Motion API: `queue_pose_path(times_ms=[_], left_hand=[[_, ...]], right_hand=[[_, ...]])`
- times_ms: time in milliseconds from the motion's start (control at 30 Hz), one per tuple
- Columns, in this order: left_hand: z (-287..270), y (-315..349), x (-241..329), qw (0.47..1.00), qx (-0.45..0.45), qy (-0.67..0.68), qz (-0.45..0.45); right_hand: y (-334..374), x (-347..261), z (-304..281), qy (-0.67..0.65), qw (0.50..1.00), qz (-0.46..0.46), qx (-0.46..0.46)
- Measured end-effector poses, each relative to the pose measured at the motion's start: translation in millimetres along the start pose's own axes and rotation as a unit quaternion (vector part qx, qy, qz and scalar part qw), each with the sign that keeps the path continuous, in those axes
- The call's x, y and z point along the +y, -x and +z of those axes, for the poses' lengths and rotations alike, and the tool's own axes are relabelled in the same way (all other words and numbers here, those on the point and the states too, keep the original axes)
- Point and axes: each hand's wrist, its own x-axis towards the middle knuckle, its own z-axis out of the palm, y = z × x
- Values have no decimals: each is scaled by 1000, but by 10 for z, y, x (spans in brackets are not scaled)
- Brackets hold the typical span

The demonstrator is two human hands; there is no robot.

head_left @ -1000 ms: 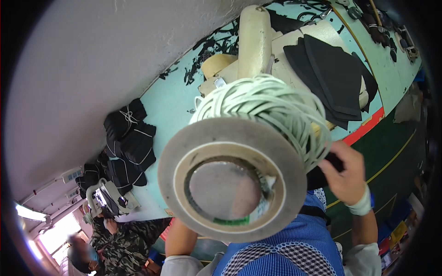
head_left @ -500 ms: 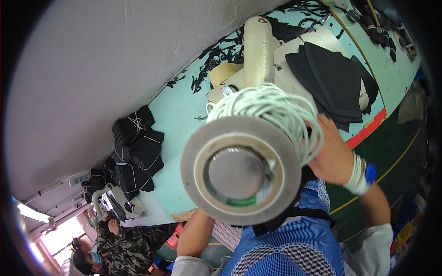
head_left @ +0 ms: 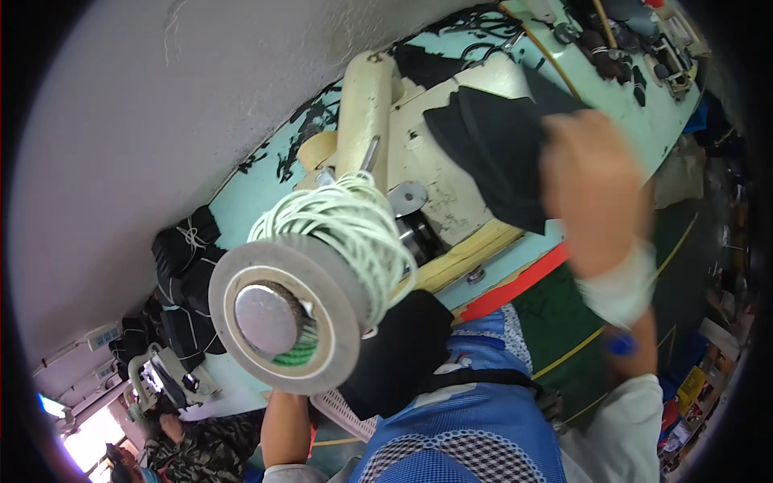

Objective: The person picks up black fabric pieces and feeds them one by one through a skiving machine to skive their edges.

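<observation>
My right hand, smeared by motion, is at the right edge of a stack of black fabric pieces. Its fingers are too blurred to show a grip. The stack lies on the bed of a cream sewing machine. Of my left arm only the forearm shows; the hand is hidden behind a grey-rimmed roll. Loops of pale green cord hang around the post behind that roll. Another black cloth piece hangs at the table's front edge, against my blue apron.
Tied black bundles sit on the table by the wall. Scissors and black scraps lie along the back. A person in camouflage clothing works at another machine at lower left. Tools lie at far right.
My right hand has moved from beside the cord loops up and right to the black stack. The view has shifted, so the machine and roll appear farther left. The cloth at my apron shows more.
</observation>
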Motion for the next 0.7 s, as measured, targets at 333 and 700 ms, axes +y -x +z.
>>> queue_pose_path(times_ms=[333,700], left_hand=[[172,176,158,995,16,95,36],[249,245,369,993,48,-104,25]], right_hand=[[814,-868,-272,-715,569,215,-344],[710,-866,15,-512,838,88,-168]])
